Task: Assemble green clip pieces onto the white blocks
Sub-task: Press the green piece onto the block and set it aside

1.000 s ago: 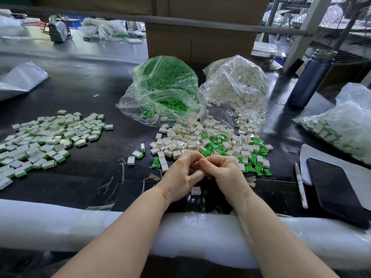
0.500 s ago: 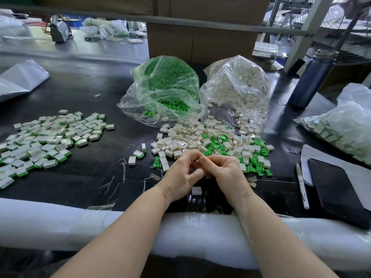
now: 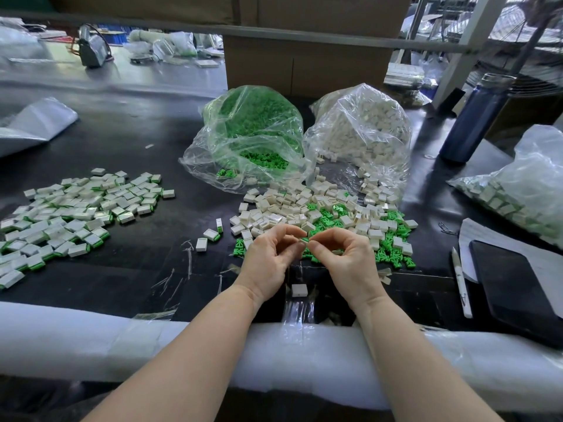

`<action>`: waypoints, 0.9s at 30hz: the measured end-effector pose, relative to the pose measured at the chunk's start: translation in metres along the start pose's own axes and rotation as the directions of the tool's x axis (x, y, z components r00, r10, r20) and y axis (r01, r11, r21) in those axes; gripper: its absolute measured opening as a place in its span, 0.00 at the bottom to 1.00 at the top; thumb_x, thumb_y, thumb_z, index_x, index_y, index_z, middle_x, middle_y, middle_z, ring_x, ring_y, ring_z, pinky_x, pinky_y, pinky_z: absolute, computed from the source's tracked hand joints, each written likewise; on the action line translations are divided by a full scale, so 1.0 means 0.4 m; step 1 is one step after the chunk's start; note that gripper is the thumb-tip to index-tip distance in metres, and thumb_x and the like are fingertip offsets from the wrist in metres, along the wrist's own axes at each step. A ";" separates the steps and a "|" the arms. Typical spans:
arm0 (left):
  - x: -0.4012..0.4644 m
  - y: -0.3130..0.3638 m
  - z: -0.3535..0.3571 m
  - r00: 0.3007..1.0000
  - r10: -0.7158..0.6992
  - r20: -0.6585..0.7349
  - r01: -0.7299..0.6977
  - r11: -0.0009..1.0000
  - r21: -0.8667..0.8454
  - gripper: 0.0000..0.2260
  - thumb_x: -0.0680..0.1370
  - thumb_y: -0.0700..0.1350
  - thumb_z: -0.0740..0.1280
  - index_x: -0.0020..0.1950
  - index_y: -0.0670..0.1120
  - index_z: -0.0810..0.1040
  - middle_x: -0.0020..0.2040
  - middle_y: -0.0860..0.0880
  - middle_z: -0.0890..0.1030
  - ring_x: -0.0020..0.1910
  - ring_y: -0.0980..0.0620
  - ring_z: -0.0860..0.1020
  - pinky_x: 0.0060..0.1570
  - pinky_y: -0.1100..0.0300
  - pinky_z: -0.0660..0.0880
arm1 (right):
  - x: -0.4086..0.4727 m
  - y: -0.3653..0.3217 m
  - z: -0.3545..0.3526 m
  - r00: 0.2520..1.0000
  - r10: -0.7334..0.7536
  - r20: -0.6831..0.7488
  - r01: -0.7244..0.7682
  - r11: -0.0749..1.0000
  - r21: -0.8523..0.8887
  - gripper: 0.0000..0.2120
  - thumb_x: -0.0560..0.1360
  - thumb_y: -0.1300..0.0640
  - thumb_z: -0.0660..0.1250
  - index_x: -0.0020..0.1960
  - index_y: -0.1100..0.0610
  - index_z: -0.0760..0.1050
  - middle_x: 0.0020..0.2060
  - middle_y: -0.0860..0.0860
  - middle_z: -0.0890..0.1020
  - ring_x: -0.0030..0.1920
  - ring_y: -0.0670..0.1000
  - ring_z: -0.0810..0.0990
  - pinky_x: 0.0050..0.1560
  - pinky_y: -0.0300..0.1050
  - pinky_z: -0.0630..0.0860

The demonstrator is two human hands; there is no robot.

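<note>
Finished pile [image 3: 73, 214] lying at 9 o'clock on black table [image 3: 137, 263]; left hand [image 3: 268, 260] curling, fingertips pinching small white block [image 3: 302, 240], right hand [image 3: 344, 263] curling too, thumb and forefinger pinching same block from 3 o'clock side; loose pile of white blocks and green clips [image 3: 329, 214] sitting just beyond at 12 o'clock; lone block [image 3: 299, 290] lying near foam edge [image 3: 91, 339] at 6 o'clock; pen [image 3: 461, 281] and phone [image 3: 515, 287] lying at 3 o'clock

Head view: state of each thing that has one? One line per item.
left hand: pinching small white piece
right hand: pinching same piece
small white piece: held between both hands' fingertips
green clip bag: open, clips spilling at mouth
white block bag: open, blocks spilled out front
assembled pile: loose on table, left side
blue bottle: upright, capped
phone: screen dark
</note>
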State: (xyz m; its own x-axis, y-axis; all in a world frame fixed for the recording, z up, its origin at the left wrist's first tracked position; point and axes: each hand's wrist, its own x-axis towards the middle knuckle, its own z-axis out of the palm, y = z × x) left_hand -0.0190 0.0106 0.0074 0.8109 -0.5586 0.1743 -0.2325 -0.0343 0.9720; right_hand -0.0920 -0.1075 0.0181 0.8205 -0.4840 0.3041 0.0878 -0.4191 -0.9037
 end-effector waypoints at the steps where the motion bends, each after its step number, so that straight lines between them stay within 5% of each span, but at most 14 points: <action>1: 0.000 0.001 0.000 1.000 -0.009 -0.009 0.009 1.000 -0.030 0.09 0.75 0.34 0.66 0.45 0.49 0.77 0.39 0.49 0.80 0.40 0.54 0.79 0.45 0.66 0.77 | -0.001 0.001 0.002 1.000 0.002 0.007 -0.002 1.000 -0.018 0.04 0.69 0.64 0.73 0.39 0.57 0.80 0.34 0.47 0.81 0.35 0.39 0.78 0.39 0.29 0.73; 6: 0.000 0.005 0.005 0.997 -0.072 0.003 0.071 0.984 -0.163 0.09 0.75 0.32 0.65 0.44 0.46 0.77 0.41 0.44 0.82 0.40 0.51 0.81 0.44 0.63 0.79 | -0.001 0.007 0.007 0.999 0.027 0.034 -0.024 0.996 -0.087 0.05 0.69 0.61 0.74 0.44 0.59 0.81 0.37 0.51 0.83 0.39 0.49 0.80 0.45 0.41 0.77; 18: -0.001 0.007 0.000 0.998 -0.026 -0.057 0.024 0.999 -0.034 0.08 0.74 0.34 0.68 0.42 0.48 0.79 0.38 0.50 0.80 0.37 0.57 0.78 0.43 0.66 0.77 | 0.001 0.017 0.011 1.000 -0.003 0.017 0.004 0.996 -0.084 0.04 0.74 0.62 0.68 0.42 0.55 0.78 0.36 0.46 0.81 0.39 0.45 0.79 0.43 0.35 0.76; 27: -0.010 0.016 0.003 0.999 -0.047 0.025 0.038 0.954 0.298 0.08 0.72 0.38 0.70 0.38 0.50 0.80 0.37 0.54 0.80 0.39 0.56 0.78 0.44 0.69 0.74 | 0.013 0.023 -0.002 0.975 0.065 -0.212 -0.077 0.996 -0.045 0.06 0.75 0.60 0.67 0.40 0.57 0.78 0.32 0.49 0.80 0.37 0.51 0.78 0.42 0.44 0.75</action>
State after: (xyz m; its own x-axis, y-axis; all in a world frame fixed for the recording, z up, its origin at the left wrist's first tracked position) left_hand -0.0244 0.0114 0.0125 0.8073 -0.5769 0.1243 -0.3511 -0.3003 0.8869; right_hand -0.0874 -0.1143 0.0115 0.6861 -0.6622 0.3012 -0.0010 -0.4150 -0.9098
